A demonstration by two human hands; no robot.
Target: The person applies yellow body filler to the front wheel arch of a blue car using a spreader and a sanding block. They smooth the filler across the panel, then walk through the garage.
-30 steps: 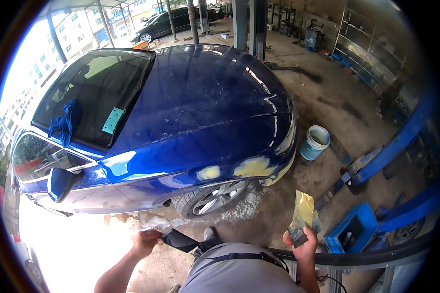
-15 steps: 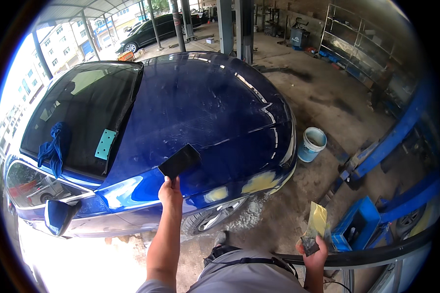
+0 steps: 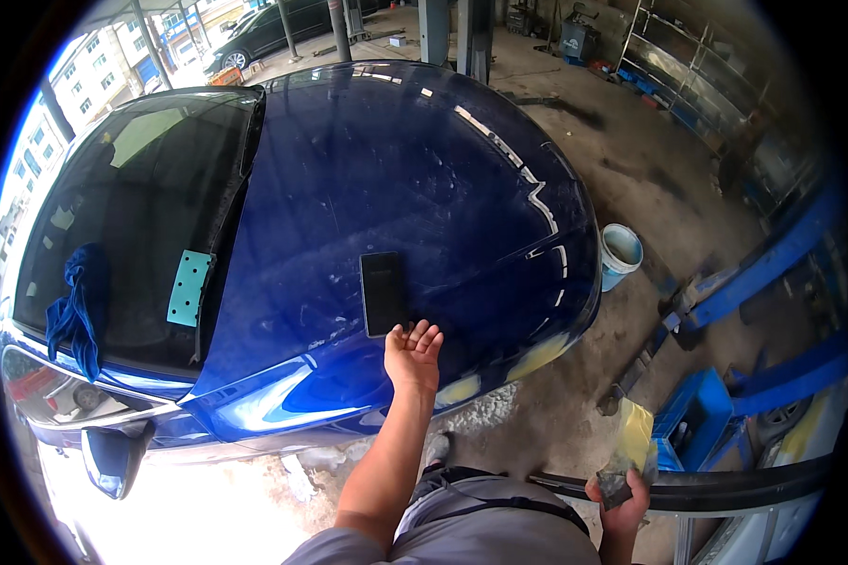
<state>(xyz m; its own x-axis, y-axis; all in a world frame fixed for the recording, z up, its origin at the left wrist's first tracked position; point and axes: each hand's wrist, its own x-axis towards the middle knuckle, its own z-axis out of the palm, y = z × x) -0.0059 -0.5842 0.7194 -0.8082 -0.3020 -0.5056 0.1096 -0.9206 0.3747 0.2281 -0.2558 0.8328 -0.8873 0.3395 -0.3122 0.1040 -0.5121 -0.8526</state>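
Observation:
A black smartphone-like slab (image 3: 383, 294) lies on the dark blue hood (image 3: 349, 188) of a car. My left hand (image 3: 413, 358) is just below its near edge, palm turned up and fingers loosely bent and apart, with nothing in them. At the lower right, my right hand (image 3: 624, 501) grips a flat yellow sheet (image 3: 635, 431). A dark grey, smeared piece (image 3: 615, 486) is under the fingers of that hand; whether it is part of the sheet I cannot tell. Yellowish patches (image 3: 540, 356) mark the near front fender.
A blue cloth (image 3: 79, 306) and a turquoise perforated strip (image 3: 189, 285) lie on the windshield. Past the car's front stands a bucket (image 3: 620, 256). Blue lift arms (image 3: 754, 268) and a blue bin (image 3: 699, 414) are on the right, with a metal rack (image 3: 683, 71) behind.
My left hand has moved right and let go of the black slab, which now lies on the hood. The right hand still holds the yellow sheet. The view has shifted.

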